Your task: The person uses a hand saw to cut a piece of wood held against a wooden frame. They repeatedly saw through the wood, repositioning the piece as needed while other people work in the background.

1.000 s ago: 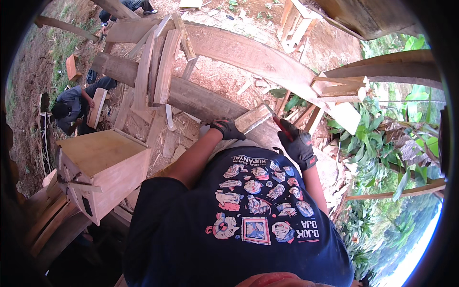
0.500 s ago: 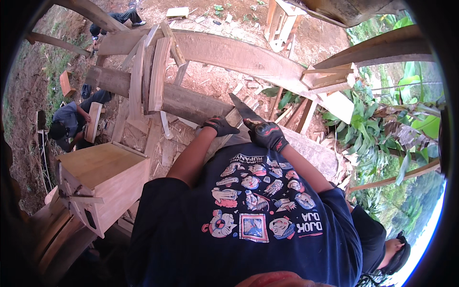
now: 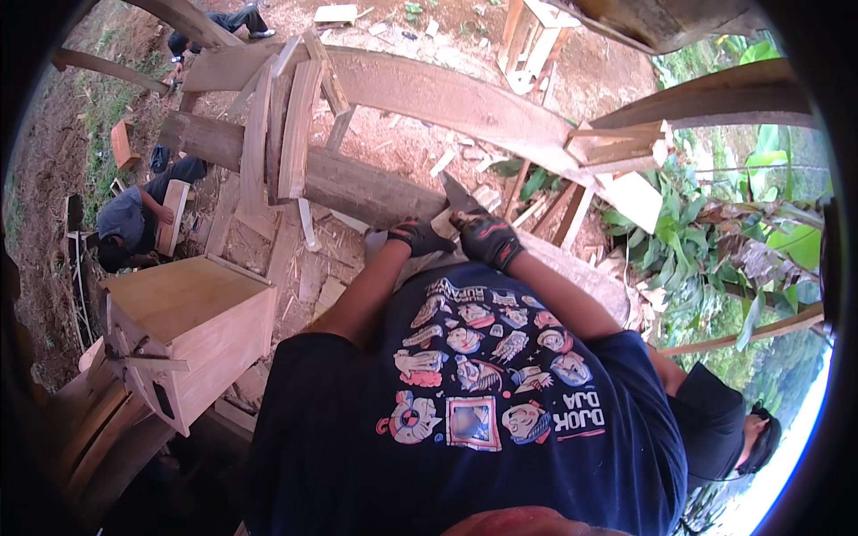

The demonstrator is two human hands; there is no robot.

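In my right hand [image 3: 488, 239], gloved in black with red marks, is a handsaw. Its grey blade [image 3: 458, 194] points away from me and slightly left, across a pale strip of wood [image 3: 442, 221]. The handle is hidden inside my closed fingers. Just left of the saw, my gloved left hand [image 3: 422, 238] grips the wood with bent fingers; part of the strip is covered by the glove. Both hands are close together in front of my dark printed shirt.
Long planks [image 3: 384, 192] and a curved beam [image 3: 429, 89] cross ahead. A wooden box [image 3: 192, 326] stands at near left. A crouching person [image 3: 130, 219] handles a board at far left; another person [image 3: 715, 424] is at the right. Plants [image 3: 697, 241] grow on the right.
My right hand has shifted slightly forward and left, and the saw blade stands steeper with less of it showing. My left hand stays almost where it was. The person at right has shifted outward.
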